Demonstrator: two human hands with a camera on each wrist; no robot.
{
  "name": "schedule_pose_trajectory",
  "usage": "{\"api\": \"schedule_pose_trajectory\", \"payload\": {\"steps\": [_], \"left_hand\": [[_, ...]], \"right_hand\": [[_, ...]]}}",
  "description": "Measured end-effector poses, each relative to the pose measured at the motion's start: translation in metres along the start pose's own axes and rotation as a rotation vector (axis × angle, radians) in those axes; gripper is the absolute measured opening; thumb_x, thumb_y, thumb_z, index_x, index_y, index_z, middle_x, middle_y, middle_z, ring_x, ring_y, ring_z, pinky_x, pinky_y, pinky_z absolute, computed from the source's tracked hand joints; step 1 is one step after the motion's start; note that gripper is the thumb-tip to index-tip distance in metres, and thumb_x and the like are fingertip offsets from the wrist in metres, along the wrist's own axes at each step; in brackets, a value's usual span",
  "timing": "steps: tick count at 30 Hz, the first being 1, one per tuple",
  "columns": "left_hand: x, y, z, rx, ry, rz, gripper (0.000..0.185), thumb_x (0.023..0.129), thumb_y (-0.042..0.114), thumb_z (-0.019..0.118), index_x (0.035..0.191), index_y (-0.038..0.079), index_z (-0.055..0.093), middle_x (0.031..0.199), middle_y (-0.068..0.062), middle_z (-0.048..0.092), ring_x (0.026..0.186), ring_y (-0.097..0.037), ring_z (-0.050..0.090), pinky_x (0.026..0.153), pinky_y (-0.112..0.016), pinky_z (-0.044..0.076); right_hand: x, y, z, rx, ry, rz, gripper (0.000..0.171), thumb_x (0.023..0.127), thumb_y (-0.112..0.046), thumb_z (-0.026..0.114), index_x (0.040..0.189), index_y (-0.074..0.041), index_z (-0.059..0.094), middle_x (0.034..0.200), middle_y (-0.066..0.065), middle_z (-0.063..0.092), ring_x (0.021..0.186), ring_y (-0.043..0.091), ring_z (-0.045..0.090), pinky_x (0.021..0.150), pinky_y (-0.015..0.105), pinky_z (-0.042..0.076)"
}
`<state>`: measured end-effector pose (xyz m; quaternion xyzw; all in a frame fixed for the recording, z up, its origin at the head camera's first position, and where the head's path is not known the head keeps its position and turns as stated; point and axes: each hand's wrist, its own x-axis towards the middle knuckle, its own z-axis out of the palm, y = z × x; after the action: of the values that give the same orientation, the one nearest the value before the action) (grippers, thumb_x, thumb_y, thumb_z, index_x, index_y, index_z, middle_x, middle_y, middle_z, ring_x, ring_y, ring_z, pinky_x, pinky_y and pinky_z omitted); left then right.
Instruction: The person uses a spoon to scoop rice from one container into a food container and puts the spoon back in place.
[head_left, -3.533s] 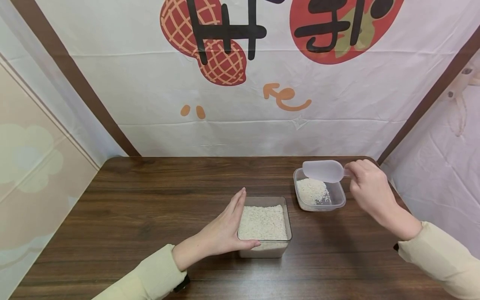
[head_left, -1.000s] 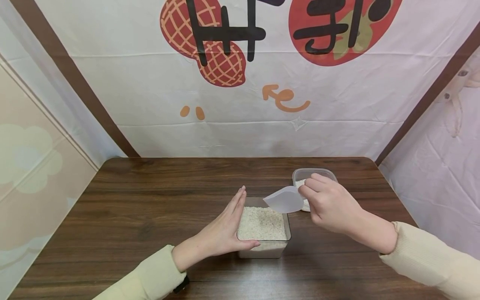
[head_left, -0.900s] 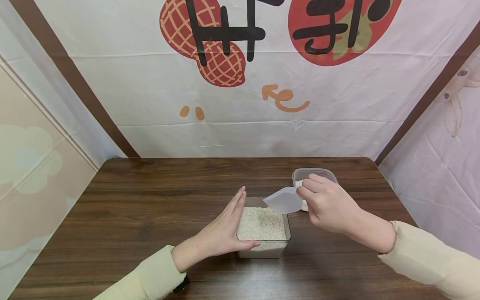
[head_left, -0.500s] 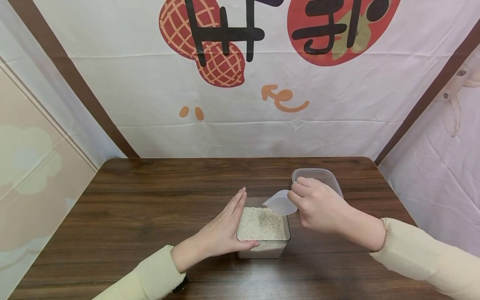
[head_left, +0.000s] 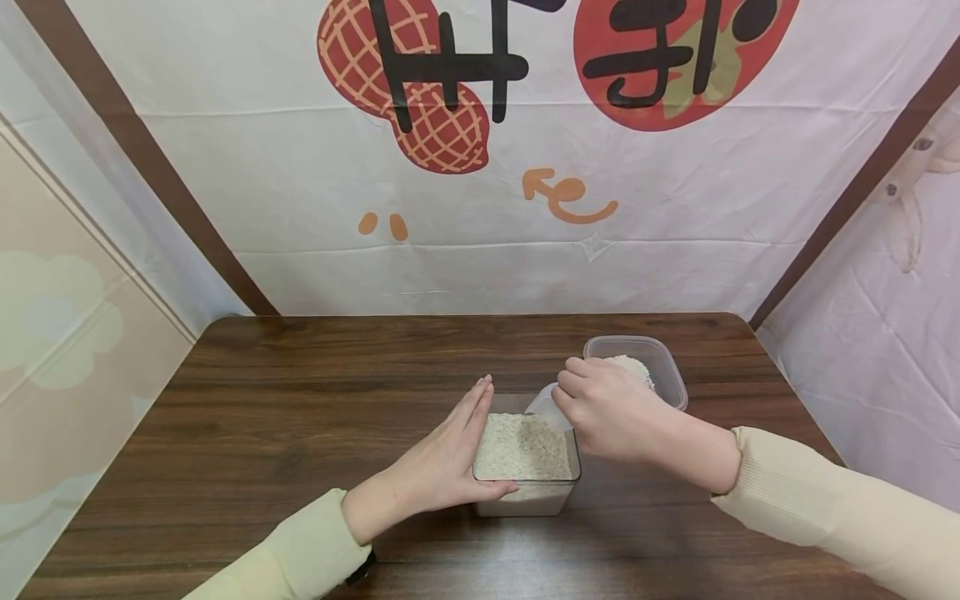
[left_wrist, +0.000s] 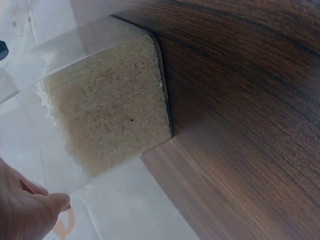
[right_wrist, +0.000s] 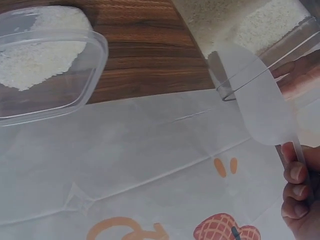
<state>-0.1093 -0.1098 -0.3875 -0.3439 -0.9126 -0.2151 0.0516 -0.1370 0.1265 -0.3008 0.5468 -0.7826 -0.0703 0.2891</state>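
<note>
A clear square container point(head_left: 528, 502) nearly full of white rice point(head_left: 513, 450) stands on the table. My left hand point(head_left: 435, 471) rests along its left side, fingers straight and thumb lying across the near rim. In the left wrist view the rice point(left_wrist: 112, 102) shows through the clear wall. My right hand point(head_left: 618, 412) grips the handle of a translucent white plastic scoop point(right_wrist: 262, 107). The scoop's mouth is dipped inside the container's far right corner, close at the rice; in the head view the hand hides much of the scoop.
A smaller clear plastic tub point(right_wrist: 99, 55) holding a heap of rice point(right_wrist: 42, 60) sits behind and right of the container, partly covered by my right hand in the head view. The dark wooden table point(head_left: 300, 417) ends at a printed white cloth point(head_left: 337, 283).
Over the tub at first, the scoop came left to the container. In the last second my right hand has moved further left and the scoop has gone lower into the corner. My left hand stays put.
</note>
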Motion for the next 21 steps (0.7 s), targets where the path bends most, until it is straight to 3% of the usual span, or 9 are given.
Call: {"api": "schedule_pose_trajectory", "payload": {"steps": [8, 15, 21], "left_hand": [[0.0, 0.001, -0.001, -0.003, -0.006, -0.012, 0.108, 0.074, 0.057, 0.063, 0.141, -0.01, 0.013, 0.151, -0.018, 0.006, 0.138, -0.023, 0.01, 0.107, -0.035, 0.025], [0.0, 0.001, 0.0, 0.006, -0.005, -0.011, 0.109, 0.073, 0.058, 0.063, 0.142, -0.009, 0.012, 0.151, -0.018, 0.006, 0.138, -0.023, 0.011, 0.107, -0.034, 0.025], [-0.001, 0.001, 0.0, -0.004, -0.014, -0.022, 0.109, 0.073, 0.057, 0.063, 0.142, -0.009, 0.011, 0.151, -0.017, 0.005, 0.138, -0.022, 0.01, 0.106, -0.034, 0.026]], "right_hand": [[0.008, -0.002, 0.003, -0.015, -0.125, 0.017, 0.014, 0.052, -0.009, 0.063, 0.063, -0.007, 0.055, 0.059, 0.001, 0.044, 0.06, 0.019, 0.041, 0.053, 0.026, 0.034], [0.01, -0.002, 0.009, 0.025, -0.168, 0.041, 0.007, 0.056, -0.004, 0.057, 0.063, -0.007, 0.056, 0.06, 0.001, 0.048, 0.059, 0.019, 0.044, 0.055, 0.027, 0.038], [0.008, -0.004, 0.016, 0.155, -0.246, 0.141, 0.011, 0.058, 0.0, 0.053, 0.064, -0.008, 0.056, 0.06, -0.001, 0.046, 0.059, 0.017, 0.043, 0.058, 0.028, 0.038]]}}
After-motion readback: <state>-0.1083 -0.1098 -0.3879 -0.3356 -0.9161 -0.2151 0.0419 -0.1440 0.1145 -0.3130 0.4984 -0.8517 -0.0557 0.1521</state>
